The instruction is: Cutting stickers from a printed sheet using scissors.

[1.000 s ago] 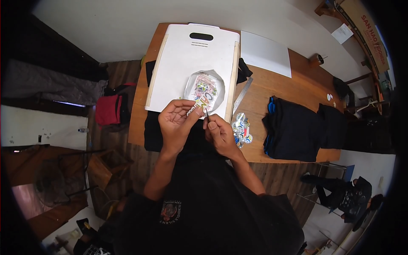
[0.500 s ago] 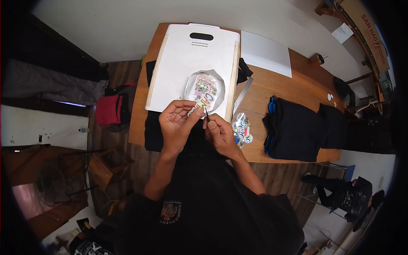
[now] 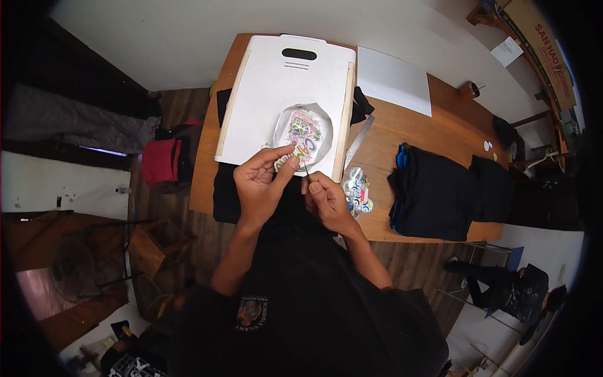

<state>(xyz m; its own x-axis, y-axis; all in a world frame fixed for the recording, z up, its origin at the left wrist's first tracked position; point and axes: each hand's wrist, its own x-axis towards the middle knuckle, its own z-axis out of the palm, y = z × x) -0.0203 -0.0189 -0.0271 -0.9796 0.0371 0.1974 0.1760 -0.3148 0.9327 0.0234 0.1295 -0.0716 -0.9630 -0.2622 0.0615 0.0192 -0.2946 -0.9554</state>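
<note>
Head view: the lettered cut-out (image 3: 301, 151), multicoloured and flat, is held over the near rim of a shallow round white container (image 3: 325, 138), probably so that its edge lies ready to the tool and loose bits drop inside; pink scraps (image 3: 303, 115) and other printed pieces lie there. The container sits near the close end of a white board (image 3: 251, 100) with a handle slot, likely for a flat support within easy reach. The left hand (image 3: 259, 182) pinches the cut-out, thumb against forefinger, the palm otherwise loosely cupped. The right hand (image 3: 326, 201) is closed on a thin dark tool (image 3: 306, 169) (blade or tweezers, I cannot tell which), its tip pointing up to the cut-out's right edge; whether it touches is too small to tell. On the wooden table (image 3: 402, 129), a cluster of printed pieces (image 3: 357, 193) and a metal ruler (image 3: 359, 141) lie right of the board, near the right hand.
</note>
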